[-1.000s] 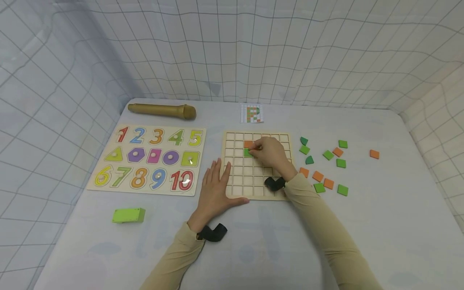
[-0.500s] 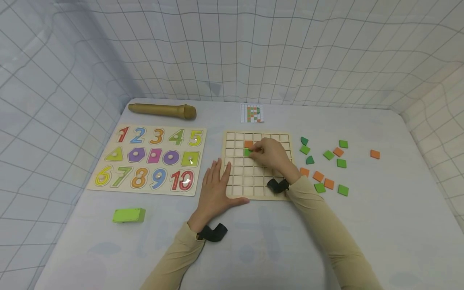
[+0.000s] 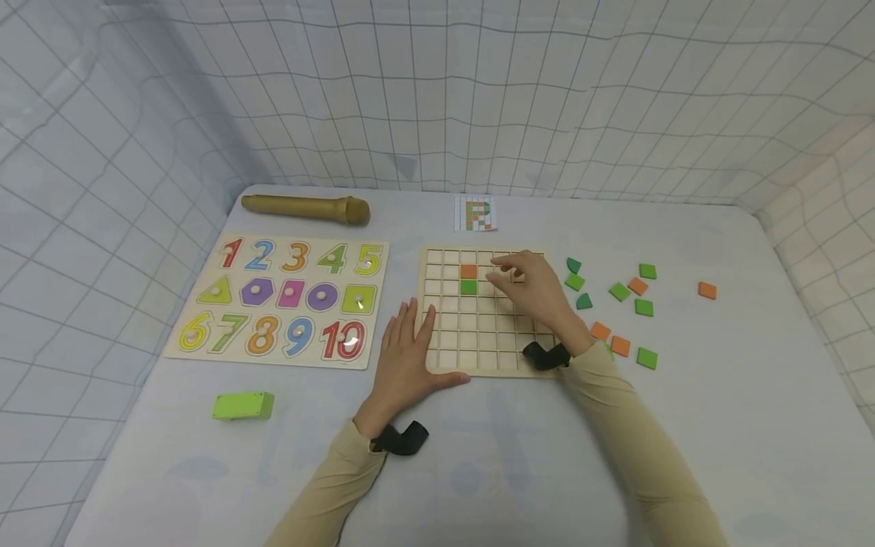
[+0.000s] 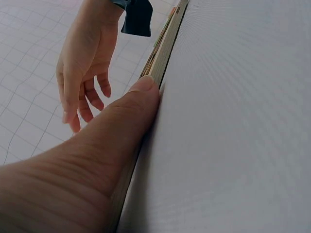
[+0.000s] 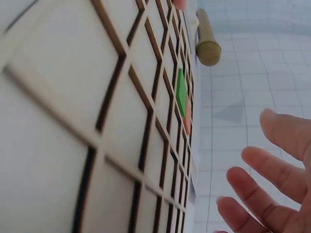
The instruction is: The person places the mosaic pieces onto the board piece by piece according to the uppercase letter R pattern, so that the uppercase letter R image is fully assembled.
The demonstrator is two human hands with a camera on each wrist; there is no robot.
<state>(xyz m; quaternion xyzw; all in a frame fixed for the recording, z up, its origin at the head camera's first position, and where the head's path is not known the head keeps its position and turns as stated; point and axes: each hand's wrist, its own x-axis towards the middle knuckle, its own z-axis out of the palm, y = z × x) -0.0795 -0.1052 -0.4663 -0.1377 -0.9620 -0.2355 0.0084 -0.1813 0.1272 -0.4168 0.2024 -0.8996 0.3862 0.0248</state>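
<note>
A light wooden grid board (image 3: 447, 342) lies in the middle of the table. One orange square tile (image 3: 468, 271) and, just below it, a green square tile (image 3: 468, 287) sit in adjacent cells. My left hand (image 3: 405, 357) rests at the board's near left corner, fingers spread along the left side. Its thumb (image 4: 138, 99) lies along the front edge in the left wrist view. Over the board's right half hovers my right hand (image 3: 529, 287), thumb and fingers parted with nothing between them. The right wrist view shows its loose fingers (image 5: 248, 191) away from the board.
Loose green tiles (image 3: 643, 308) and orange tiles (image 3: 620, 346) are scattered right of the board. A small pattern card (image 3: 475, 213) lies behind it. A number-and-shape puzzle (image 3: 311, 266), a gold toy microphone (image 3: 307, 208) and a green block (image 3: 242, 406) are to the left.
My right hand has drawn back rightward from the two tiles, and its thumb and fingers have parted. Both tiles now show fully in their cells. My left hand has stayed put.
</note>
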